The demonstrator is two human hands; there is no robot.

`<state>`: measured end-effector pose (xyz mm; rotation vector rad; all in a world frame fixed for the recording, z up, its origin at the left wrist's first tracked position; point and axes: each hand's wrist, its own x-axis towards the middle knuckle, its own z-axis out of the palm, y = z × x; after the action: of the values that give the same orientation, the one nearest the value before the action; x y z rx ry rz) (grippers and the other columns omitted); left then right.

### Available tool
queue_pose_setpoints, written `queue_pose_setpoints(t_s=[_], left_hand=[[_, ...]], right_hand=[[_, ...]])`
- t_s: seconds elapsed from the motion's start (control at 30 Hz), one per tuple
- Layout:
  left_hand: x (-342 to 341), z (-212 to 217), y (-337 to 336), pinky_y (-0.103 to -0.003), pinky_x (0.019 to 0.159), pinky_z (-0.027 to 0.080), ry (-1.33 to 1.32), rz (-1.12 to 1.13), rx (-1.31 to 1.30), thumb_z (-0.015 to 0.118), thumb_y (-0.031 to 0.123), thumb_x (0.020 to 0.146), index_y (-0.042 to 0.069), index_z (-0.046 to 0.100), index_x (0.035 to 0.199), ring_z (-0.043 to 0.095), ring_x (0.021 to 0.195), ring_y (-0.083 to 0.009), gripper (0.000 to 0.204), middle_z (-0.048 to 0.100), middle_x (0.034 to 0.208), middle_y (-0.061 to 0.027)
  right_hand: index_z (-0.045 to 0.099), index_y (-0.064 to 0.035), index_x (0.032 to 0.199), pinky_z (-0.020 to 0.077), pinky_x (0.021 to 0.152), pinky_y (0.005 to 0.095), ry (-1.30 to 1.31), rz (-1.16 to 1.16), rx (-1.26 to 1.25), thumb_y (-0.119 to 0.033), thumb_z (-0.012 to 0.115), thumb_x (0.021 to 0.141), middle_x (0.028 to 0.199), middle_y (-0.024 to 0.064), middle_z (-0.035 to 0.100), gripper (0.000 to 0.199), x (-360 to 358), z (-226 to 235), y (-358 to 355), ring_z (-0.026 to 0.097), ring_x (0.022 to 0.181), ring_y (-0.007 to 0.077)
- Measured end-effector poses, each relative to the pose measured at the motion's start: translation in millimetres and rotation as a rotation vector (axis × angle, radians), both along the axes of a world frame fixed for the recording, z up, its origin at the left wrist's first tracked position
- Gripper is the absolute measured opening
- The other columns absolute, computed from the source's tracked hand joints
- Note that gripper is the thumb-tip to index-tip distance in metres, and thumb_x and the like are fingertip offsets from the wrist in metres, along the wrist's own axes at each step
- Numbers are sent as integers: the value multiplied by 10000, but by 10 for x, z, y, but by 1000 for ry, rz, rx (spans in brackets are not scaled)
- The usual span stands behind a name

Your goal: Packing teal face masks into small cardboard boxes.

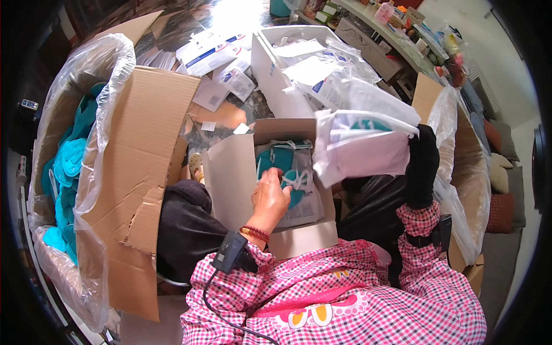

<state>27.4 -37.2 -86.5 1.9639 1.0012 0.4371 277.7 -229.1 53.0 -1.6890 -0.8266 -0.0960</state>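
Note:
My bare left hand (269, 198) reaches into the open cardboard box (227, 175) between my knees. Its fingers are bent and pressed together at a teal cloth piece (280, 159) with white ties; the fingertips are partly hidden. Beside them, a second teal piece (297, 197) with knotted white ties lies on clear printed packets (305, 214). My right hand (422, 167), in a black glove, grips the edge of a clear plastic bag (368, 152) held up to the right of the box. Something teal shows through the bag near its top.
A plastic-lined carton (146, 115) of teal cloth pieces (72, 158) stands at left. A white bin (275, 86) of clear packets stands beyond the box, with printed packages (210, 54) on the floor beside it. Another plastic-lined carton (468, 178) stands at right, near a cluttered shelf (397, 43).

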Motion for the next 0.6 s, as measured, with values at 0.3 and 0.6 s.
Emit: queue_pose_setpoints(t_s=[0.3, 0.6], left_hand=[[51, 619, 59, -283, 711, 546, -632, -2, -284, 708, 59, 893, 17, 642, 957, 697, 844, -161, 102, 702, 925, -88], [132, 482, -55, -303, 804, 570, -743, -256, -566, 753, 116, 861, 71, 652, 1171, 668, 980, -160, 329, 668, 1123, -64]], right_hand=[[589, -34, 1248, 453, 981, 301, 47, 119, -52, 80, 538, 942, 1201, 65, 624, 330, -239, -110, -33, 574, 1127, 167], [590, -28, 1204, 436, 951, 298, -128, 86, -314, -82, 482, 1021, 1108, 47, 628, 219, -459, -114, 124, 566, 1046, 146]])
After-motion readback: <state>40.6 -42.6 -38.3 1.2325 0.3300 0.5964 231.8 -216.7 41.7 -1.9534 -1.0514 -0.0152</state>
